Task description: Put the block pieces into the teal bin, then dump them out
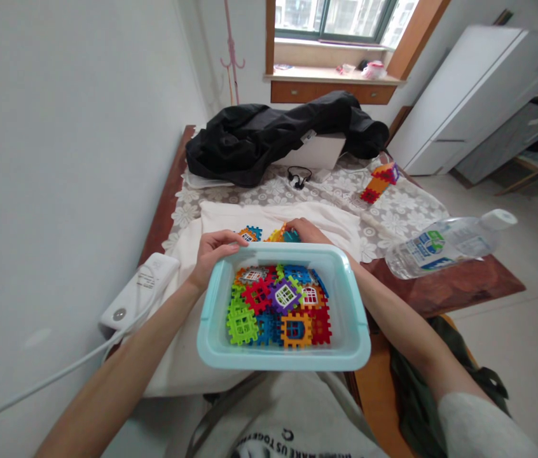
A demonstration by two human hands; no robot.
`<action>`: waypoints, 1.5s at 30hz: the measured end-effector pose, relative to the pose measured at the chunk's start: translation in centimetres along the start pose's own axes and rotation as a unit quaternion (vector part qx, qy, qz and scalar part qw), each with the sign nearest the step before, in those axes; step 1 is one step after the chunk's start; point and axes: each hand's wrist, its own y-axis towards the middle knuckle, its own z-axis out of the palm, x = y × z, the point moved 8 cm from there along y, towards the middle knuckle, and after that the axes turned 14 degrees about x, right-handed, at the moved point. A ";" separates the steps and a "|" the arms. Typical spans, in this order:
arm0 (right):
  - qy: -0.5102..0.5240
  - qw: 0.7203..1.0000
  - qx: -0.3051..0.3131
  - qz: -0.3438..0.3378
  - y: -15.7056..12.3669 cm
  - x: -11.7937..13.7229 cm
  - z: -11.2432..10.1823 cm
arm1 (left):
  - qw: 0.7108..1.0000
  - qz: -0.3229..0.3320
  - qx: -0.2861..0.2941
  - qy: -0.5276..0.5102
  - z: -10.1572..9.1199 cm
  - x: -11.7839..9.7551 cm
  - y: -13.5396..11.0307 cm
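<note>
A light-blue plastic bin (284, 361) sits close to my body, holding several colourful interlocking plastic building tiles (285, 296), some with window shapes. The fingers of my left hand (215, 253) are closed on the bin's far left rim. Just past the far rim, my right hand (308, 230) has its fingers curled on a teal and orange tile cluster (290, 235); the bin hides part of it. Another orange and blue tile (248, 234) lies on the white cloth (278, 213) beside my left fingers.
An orange and red tile build (379, 182) stands at the table's back right. A water bottle (445, 245) is on the right. Black fabric (283, 137) drapes over the back, with a headset (299, 177) before it. A white power strip (140, 292) is at left.
</note>
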 end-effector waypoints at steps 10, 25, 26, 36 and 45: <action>0.013 0.998 -0.023 -0.049 0.0 2.3 -0.7 | 1.000 -0.006 -0.010 0.009 0.2 -0.3 0.0; -0.085 0.994 0.059 -0.031 1.1 1.5 1.1 | 1.000 -0.006 -0.005 -0.002 0.2 -0.2 -0.1; -0.073 0.995 0.055 -0.038 1.0 1.7 1.0 | 1.000 -0.006 -0.006 -0.001 0.2 -0.2 -0.1; 0.098 0.994 -0.049 -0.008 0.3 0.8 -1.9 | 1.000 -0.006 -0.008 0.001 0.2 -0.1 0.0; 0.406 0.894 -0.170 -0.086 -1.8 3.6 -8.7 | 1.000 -0.002 -0.004 0.006 0.1 -0.2 0.0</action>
